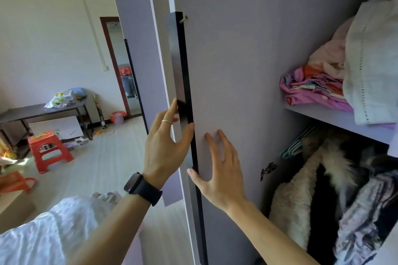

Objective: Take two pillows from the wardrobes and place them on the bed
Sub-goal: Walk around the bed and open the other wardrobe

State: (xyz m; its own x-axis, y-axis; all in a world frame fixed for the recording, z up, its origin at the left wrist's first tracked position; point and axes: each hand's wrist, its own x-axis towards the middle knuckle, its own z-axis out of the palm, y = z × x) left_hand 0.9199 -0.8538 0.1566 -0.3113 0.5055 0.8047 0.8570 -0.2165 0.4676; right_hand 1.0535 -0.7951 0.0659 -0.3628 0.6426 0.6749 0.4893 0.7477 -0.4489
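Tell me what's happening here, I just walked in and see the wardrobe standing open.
A person has both hands on the open wardrobe door: the left hand grips the long black handle, the right hand lies flat on its inner face. Folded bedding sits on the shelf. Neither hand holds a pillow yet.

The open lilac wardrobe door stands in the middle, with its long black bar handle on its left edge. Right of it, folded pink and white bedding lies on the wardrobe shelf, fluffy coats hanging beneath. Far left, a red plastic stool sits before the dark low table.
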